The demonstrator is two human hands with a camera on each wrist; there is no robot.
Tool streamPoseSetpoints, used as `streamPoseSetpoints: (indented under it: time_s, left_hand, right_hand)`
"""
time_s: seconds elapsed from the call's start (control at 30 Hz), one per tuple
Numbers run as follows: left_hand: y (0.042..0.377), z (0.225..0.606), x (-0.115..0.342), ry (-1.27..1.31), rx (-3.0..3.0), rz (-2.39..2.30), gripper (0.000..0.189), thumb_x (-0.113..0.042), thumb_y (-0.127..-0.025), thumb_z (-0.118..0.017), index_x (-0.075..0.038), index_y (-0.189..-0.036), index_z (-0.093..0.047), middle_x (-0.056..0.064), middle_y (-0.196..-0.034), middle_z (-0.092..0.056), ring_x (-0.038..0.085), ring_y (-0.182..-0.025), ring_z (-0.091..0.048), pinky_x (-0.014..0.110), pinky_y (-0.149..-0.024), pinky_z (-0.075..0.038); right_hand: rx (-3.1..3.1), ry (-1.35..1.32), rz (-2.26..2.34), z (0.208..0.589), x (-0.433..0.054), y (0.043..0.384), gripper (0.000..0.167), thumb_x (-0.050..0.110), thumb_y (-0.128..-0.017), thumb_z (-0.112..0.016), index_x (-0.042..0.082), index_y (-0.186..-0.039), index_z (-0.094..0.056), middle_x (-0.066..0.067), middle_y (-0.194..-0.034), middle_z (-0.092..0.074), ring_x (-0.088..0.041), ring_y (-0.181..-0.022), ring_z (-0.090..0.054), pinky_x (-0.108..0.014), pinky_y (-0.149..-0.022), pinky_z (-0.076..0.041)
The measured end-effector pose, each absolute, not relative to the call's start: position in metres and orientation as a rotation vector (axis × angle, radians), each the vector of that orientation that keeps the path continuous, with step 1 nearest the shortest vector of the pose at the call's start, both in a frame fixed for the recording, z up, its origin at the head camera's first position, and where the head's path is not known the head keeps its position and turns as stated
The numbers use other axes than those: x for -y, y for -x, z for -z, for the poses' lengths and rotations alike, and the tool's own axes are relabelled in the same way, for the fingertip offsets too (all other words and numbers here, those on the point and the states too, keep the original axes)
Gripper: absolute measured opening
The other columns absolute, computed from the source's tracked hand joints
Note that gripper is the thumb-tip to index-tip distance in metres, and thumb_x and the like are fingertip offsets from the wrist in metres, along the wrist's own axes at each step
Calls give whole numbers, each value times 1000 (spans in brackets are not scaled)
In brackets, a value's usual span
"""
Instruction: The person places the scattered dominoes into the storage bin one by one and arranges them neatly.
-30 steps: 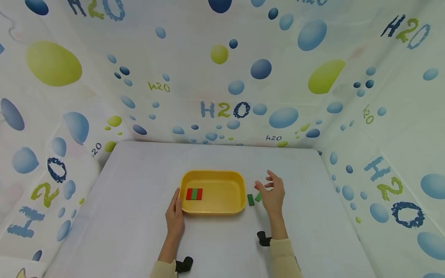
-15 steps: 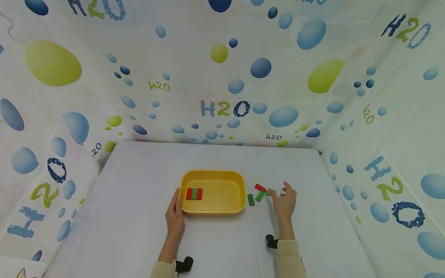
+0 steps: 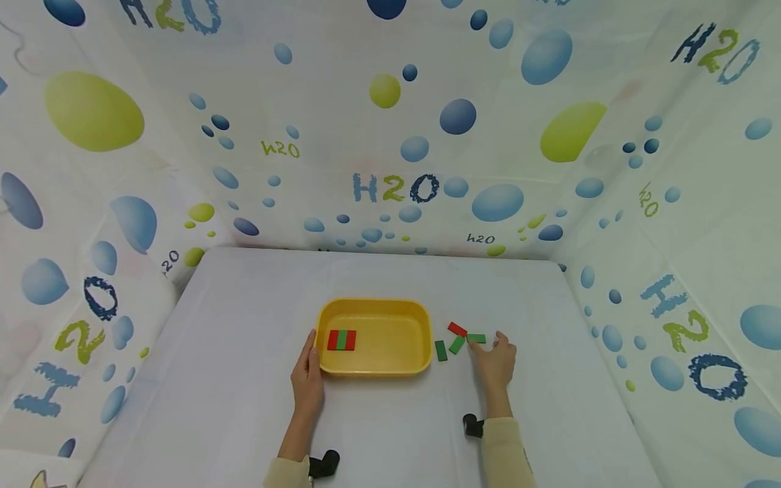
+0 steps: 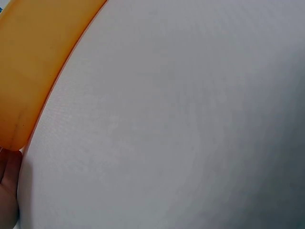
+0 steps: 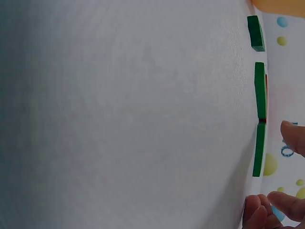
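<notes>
In the head view, a yellow tray (image 3: 390, 369) holds a red block (image 3: 332, 340), a green block (image 3: 342, 340) and another red block (image 3: 350, 340) side by side. My left hand (image 3: 308, 379) rests against the tray's left side, fingers fairly straight along its wall. My right hand (image 3: 497, 366) is close by a flat green block (image 3: 476, 338), thumb and fingers apart around its near right side. Left of that lie a red block (image 3: 456, 329), a green block (image 3: 457, 345) and a darker green block (image 3: 441, 350). In the right wrist view, the thumb (image 5: 293, 136) stands apart from the fingers (image 5: 259, 214).
The white table (image 3: 244, 305) stretches around the tray. A patterned curtain (image 3: 390, 135) with blue and green drops stands behind the table and along both sides. A black wrist camera (image 3: 472, 425) sits on the right wrist, another black camera (image 3: 323, 464) on the left.
My right hand has moved right and toward me, away from the red block, then lowered beside the right-hand green block, uncovering the loose blocks. My left hand and the tray hold still.
</notes>
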State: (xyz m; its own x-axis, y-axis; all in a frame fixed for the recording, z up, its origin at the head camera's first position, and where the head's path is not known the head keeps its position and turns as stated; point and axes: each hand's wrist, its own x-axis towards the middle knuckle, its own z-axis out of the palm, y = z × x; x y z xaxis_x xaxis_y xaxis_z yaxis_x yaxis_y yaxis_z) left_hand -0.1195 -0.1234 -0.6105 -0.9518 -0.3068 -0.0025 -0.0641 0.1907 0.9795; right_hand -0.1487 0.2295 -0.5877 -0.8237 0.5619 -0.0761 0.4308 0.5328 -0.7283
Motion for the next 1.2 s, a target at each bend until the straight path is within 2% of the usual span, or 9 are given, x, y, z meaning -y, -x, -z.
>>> streamPoseSetpoints:
  time_s: [0.2,0.4,0.67,0.9,1.2]
  left_hand:
    - [120,611,124,-360,2264,1862,45,-30,-107,-36,-23,-152,-38,-2,-157,-37,19,-147,-30,-6,-100,-20]
    - [122,612,124,-368,2250,1882,45,-22,-108,-35,-16,-152,-37,3,-158,-35,24,-147,-28,-7,-99,-19]
    - [120,612,124,-345,2258,1860,45,-31,-107,-36,-24,-152,-38,-4,-157,-37,19,-147,-30,-5,-101,-21]
    - [119,611,124,-341,2253,1867,44,-29,-107,-37,-24,-151,-39,-2,-157,-38,20,-146,-31,-5,-100,-22]
    - [108,574,118,-326,2270,1860,45,-18,-107,-36,-9,-151,-38,9,-156,-38,28,-145,-32,-7,-98,-22]
  right_hand:
    - [2624,856,-1148,590,-228,150,68,25,-85,-72,-8,-138,-45,-30,-120,-52,-45,-109,-53,-55,-85,-49]
    - [2637,872,-1123,588,-225,151,67,26,-84,-73,-8,-135,-47,-30,-120,-53,-45,-112,-52,-56,-85,-49]
    - [2650,895,-1094,591,-222,153,65,26,-84,-71,-7,-135,-48,-30,-125,-48,-46,-117,-47,-59,-90,-48]
    - [2646,923,-1106,590,-219,153,64,26,-84,-73,-7,-134,-48,-32,-132,-42,-48,-122,-42,-61,-90,-46]
    - [2639,918,-1077,595,-217,154,60,26,-83,-74,-6,-130,-52,-31,-130,-42,-48,-120,-43,-60,-89,-46]
